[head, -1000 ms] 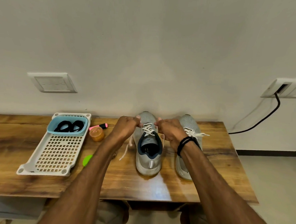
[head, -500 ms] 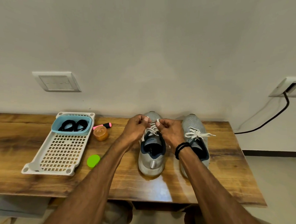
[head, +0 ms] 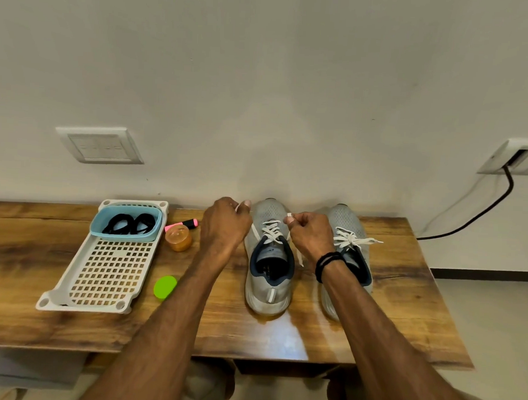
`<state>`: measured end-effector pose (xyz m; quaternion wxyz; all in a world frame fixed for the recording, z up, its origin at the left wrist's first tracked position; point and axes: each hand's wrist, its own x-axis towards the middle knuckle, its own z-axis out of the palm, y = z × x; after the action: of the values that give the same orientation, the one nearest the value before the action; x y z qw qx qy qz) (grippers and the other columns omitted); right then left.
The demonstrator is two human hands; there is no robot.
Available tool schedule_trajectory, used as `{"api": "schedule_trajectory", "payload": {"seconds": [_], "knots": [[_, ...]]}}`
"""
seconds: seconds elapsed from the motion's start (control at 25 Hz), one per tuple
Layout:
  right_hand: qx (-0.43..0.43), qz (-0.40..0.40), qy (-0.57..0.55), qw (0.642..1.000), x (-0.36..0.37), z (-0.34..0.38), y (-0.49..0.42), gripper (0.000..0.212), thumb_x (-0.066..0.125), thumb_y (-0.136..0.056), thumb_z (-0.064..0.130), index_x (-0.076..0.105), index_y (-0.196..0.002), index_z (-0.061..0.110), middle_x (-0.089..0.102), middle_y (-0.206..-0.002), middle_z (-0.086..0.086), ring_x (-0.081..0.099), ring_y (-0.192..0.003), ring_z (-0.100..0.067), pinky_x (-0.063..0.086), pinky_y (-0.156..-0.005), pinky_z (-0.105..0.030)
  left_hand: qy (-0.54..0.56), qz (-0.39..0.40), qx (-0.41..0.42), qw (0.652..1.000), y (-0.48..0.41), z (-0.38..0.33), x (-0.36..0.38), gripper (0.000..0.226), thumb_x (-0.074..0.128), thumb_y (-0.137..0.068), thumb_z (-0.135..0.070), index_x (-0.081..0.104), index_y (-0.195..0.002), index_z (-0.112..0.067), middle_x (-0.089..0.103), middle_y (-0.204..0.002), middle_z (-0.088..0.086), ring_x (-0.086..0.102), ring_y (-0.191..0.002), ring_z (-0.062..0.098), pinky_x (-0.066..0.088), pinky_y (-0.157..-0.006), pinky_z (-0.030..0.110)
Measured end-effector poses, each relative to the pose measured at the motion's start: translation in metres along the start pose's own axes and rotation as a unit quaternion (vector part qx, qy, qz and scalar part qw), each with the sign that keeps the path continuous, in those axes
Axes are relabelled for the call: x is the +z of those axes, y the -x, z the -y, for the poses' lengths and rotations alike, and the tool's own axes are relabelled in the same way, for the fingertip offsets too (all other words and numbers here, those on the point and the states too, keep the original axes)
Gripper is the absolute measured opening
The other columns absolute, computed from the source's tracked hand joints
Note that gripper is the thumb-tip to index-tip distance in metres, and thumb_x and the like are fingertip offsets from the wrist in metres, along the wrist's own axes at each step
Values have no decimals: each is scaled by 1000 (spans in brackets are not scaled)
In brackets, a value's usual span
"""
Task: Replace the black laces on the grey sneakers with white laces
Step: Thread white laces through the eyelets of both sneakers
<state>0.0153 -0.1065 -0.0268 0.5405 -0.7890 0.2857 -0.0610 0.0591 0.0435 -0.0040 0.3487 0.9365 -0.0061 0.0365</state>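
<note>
Two grey sneakers stand side by side on the wooden table, toes to the wall. The left sneaker [head: 267, 279] carries a white lace [head: 271, 232] threaded up its eyelets. My left hand [head: 224, 225] pinches one lace end, drawn out to the left of the shoe. My right hand [head: 311, 236] pinches the other end, just right of the tongue. The right sneaker [head: 348, 231] has a white lace tied in a bow and is partly hidden by my right forearm. Black laces [head: 130, 223] lie coiled in a blue bowl [head: 102, 234].
The blue bowl sits at the far end of a white perforated tray [head: 109, 271] on the left. An orange jar [head: 178, 238], a pink highlighter [head: 183, 224] and a green lid [head: 164, 287] lie between tray and shoes. A black cable [head: 482, 211] hangs from the wall socket at right.
Both hands have spread apart from the middle of the left sneaker, pulling the two white lace ends outward. The camera view shifted slightly.
</note>
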Motion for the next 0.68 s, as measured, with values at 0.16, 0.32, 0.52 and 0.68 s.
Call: {"api": "schedule_trajectory", "payload": {"seconds": [0.16, 0.32, 0.52, 0.68], "knots": [[27, -17, -71, 997, -5, 8, 2, 34, 64, -92, 41, 74, -85, 9, 71, -78, 0, 64, -75, -15, 48, -68, -28, 275, 6, -105, 956, -2, -13, -19, 38, 61, -93, -32, 59, -63, -9, 62, -69, 5, 57, -71, 23, 43, -73, 35], [62, 34, -257, 964, -6, 21, 8, 35, 61, -95, 39, 76, -89, 8, 76, -92, -7, 72, -90, -22, 57, -82, -34, 562, 145, -186, 793, 3, -22, -18, 33, 54, -100, -32, 65, -78, -10, 74, -87, 9, 71, -89, 26, 52, -88, 39], [73, 48, -365, 927, -9, 28, 10, 23, 60, -96, 11, 62, -118, 10, 71, -111, -11, 69, -93, -21, 55, -72, -27, 489, 132, -176, 844, 0, -23, -4, 45, 51, -96, -3, 51, -140, -14, 63, -102, 6, 55, -75, 15, 44, -62, 30], [49, 15, -299, 953, -4, 25, 8, 41, 54, -98, 2, 46, -138, 3, 70, -102, -6, 65, -77, -13, 55, -65, -23, 329, 41, -92, 939, 1, -13, -1, 67, 49, -98, -12, 23, -157, -31, 65, -113, 9, 66, -91, 24, 54, -77, 35]]}}
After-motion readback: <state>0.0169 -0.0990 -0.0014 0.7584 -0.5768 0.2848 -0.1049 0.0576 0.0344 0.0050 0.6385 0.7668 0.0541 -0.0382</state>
